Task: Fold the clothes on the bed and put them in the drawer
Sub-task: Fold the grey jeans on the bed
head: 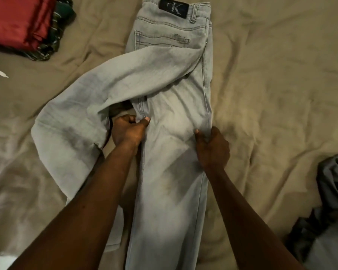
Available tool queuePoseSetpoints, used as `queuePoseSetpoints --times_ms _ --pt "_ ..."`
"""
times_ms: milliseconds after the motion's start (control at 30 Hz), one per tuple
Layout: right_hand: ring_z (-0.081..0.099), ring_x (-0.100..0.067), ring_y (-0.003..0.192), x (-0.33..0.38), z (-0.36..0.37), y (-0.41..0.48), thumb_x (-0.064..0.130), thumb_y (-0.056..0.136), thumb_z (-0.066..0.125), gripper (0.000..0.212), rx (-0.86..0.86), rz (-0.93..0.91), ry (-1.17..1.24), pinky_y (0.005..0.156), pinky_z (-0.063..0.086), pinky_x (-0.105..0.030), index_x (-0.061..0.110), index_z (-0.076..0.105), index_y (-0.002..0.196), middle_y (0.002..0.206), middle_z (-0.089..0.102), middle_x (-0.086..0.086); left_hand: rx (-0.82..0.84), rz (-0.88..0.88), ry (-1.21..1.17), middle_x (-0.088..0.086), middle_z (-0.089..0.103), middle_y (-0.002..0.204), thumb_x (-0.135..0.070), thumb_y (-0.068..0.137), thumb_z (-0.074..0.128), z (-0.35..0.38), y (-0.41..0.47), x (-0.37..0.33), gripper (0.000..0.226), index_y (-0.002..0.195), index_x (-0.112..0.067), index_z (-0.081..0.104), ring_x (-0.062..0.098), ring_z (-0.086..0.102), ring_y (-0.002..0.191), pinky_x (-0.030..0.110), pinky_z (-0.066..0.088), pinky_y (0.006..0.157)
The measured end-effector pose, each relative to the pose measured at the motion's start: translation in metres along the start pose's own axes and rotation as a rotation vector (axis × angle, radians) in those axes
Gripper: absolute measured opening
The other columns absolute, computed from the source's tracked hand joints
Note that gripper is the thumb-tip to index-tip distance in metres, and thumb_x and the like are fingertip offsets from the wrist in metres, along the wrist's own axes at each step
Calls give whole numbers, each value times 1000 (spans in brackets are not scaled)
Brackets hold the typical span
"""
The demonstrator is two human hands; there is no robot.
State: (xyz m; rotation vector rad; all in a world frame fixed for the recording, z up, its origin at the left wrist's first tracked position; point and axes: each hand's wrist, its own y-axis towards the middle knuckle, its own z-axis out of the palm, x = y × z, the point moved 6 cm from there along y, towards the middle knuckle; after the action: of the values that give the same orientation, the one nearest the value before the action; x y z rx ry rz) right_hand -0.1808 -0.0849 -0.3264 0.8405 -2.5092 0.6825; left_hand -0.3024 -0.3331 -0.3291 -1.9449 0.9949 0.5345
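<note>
Pale grey-blue jeans (pixel 172 90) lie on the bed, waistband at the far end with a black patch, back pocket up. One leg runs straight toward me; the other leg (pixel 90 106) is bent away to the left. My left hand (pixel 128 129) pinches the left seam of the straight leg, thumb on top. My right hand (pixel 212 147) grips the same leg's right edge, fingers curled round it. The two hands sit about level, one on each side of the leg.
A folded pile with a red garment (pixel 18 20) on top of a dark patterned one (pixel 55 34) sits at the far left. A crumpled grey garment (pixel 332 193) lies at the right edge. The tan bedsheet (pixel 271 84) is wrinkled all around.
</note>
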Motion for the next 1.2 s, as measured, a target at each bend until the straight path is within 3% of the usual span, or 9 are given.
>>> queuePoseSetpoints --times_ms 67,133,200,333,533,767,933,1033,1200 --pt "63 -39 103 0 -2 1 55 97 58 45 5 -2 24 80 46 -39 13 62 111 106 70 -12 -47 6 39 -2 73 79 -40 73 88 -15 -1 -4 29 70 -20 67 25 73 87 41 59 90" --pt "63 -38 104 -1 -2 1 53 98 58 42 6 -1 25 80 46 -39 13 63 110 108 70 -12 -96 95 199 6 74 99 -31 84 81 -25 -11 -11 19 93 -19 69 30 69 102 34 52 93" --pt "64 -38 102 -3 0 0 54 98 57 43 17 6 30 81 48 -41 12 62 107 106 70 -12 -140 284 426 15 65 119 -23 87 75 -21 -26 -22 37 119 -14 60 37 61 114 42 48 94" --pt "65 -37 102 -1 2 -1 56 96 57 44 15 26 7 85 52 -45 14 63 108 107 71 -11 -188 497 682 18 60 126 -38 87 69 -8 -23 -41 38 117 -15 63 42 55 120 53 45 100" --pt "64 -28 94 32 -20 29 60 101 43 49 -148 140 176 78 39 -32 18 69 104 99 71 -5 -212 309 475 15 71 124 -66 86 61 -4 11 -52 63 118 -12 70 38 64 118 44 51 98" --pt "65 -25 99 54 -4 84 56 93 62 44 82 82 165 83 47 -31 17 66 114 110 71 -2 -127 457 618 20 67 122 -36 98 57 4 26 -69 37 113 -3 65 40 61 118 44 48 99" --pt "67 -27 104 50 4 81 62 94 56 52 76 78 179 91 53 -36 17 68 118 112 72 -2 -72 368 417 13 67 132 -55 86 72 4 38 -71 61 125 -8 67 32 61 125 38 50 105" --pt "62 -31 119 54 8 77 57 98 52 56 68 84 125 99 48 -37 15 60 133 129 66 -7 -34 213 302 7 59 146 -60 79 77 13 40 -68 78 140 -15 59 29 53 136 36 46 111" --pt "62 -27 113 48 13 83 52 98 57 51 100 103 211 94 45 -32 12 60 130 124 67 -5 172 -46 -8 2 59 146 -40 92 67 27 66 -61 56 143 -22 57 27 58 127 39 51 107"
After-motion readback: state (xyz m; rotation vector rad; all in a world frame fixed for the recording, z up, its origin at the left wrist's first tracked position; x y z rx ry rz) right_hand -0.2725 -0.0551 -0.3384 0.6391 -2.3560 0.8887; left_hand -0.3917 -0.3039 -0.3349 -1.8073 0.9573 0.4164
